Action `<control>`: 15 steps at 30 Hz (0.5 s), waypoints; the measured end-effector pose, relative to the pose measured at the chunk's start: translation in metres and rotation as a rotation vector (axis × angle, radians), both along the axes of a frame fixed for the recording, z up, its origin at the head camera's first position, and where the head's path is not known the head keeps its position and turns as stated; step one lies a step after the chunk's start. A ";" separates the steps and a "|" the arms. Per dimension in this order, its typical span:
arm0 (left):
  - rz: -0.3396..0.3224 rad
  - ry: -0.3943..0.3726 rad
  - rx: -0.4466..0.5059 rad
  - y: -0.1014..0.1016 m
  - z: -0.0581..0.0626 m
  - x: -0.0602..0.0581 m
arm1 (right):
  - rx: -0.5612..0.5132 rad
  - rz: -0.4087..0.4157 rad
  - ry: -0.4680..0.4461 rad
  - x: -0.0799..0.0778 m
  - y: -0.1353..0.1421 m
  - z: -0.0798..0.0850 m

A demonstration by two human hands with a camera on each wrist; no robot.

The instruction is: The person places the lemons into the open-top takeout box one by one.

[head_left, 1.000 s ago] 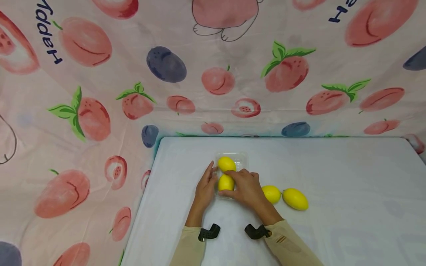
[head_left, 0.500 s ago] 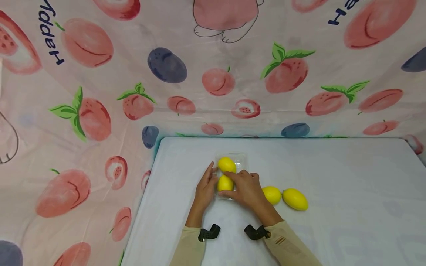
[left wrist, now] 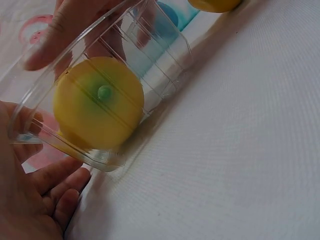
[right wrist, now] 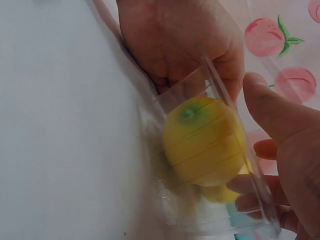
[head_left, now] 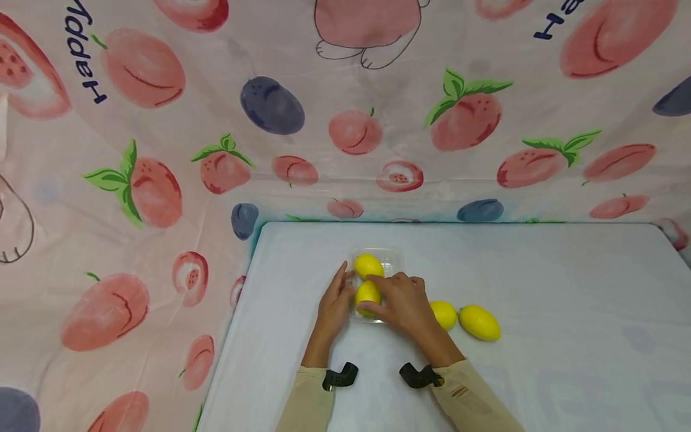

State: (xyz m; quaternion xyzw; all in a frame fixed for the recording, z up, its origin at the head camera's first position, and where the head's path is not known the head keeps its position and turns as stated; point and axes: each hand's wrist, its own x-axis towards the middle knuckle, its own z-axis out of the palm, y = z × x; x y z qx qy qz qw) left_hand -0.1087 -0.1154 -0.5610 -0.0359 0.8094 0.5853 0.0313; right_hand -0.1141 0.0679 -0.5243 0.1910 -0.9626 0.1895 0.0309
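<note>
A clear plastic container (head_left: pixel 393 264) holds two yellow lemons, one behind the other. My right hand (head_left: pixel 407 299) reaches over its right side, thumb and fingers curved round the near lemon (head_left: pixel 368 293). The green-tipped end of that lemon shows through the wall in both wrist views. At its far end, the other lemon (head_left: pixel 369 264) lies close to my right index fingertip. My left hand (head_left: pixel 333 306) stands along the container's left side with extended fingers. In the left wrist view, left fingertips (left wrist: pixel 62 182) are right at the container's lower edge.
Two more lemons lie on the white tabletop (head_left: pixel 567 288) right of the container: one (head_left: pixel 444 315) partly behind my right wrist, the other (head_left: pixel 480 323) just beyond it. A fruit-printed cloth (head_left: pixel 345 78) rises behind the table and along its left side.
My right hand has shifted slightly to the right, its thumb now overlapping the near lemon. That lemon has turned a little. The left hand stays in place.
</note>
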 end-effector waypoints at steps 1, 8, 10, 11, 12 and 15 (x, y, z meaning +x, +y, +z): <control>0.003 -0.003 -0.001 0.000 0.000 0.000 | -0.006 -0.003 0.008 0.001 0.002 0.002; 0.000 -0.012 0.001 0.000 -0.002 0.000 | -0.098 -0.063 0.038 0.008 0.023 0.014; -0.001 -0.011 0.001 0.000 -0.002 -0.001 | -0.114 -0.082 0.037 0.009 0.031 0.018; 0.000 -0.008 0.001 0.001 -0.002 -0.001 | -0.118 -0.091 0.035 0.009 0.035 0.020; 0.003 -0.011 0.000 0.001 -0.002 -0.001 | -0.126 -0.098 0.034 0.009 0.039 0.022; 0.010 -0.004 0.004 0.001 -0.001 -0.001 | -0.145 -0.117 0.038 0.010 0.055 0.027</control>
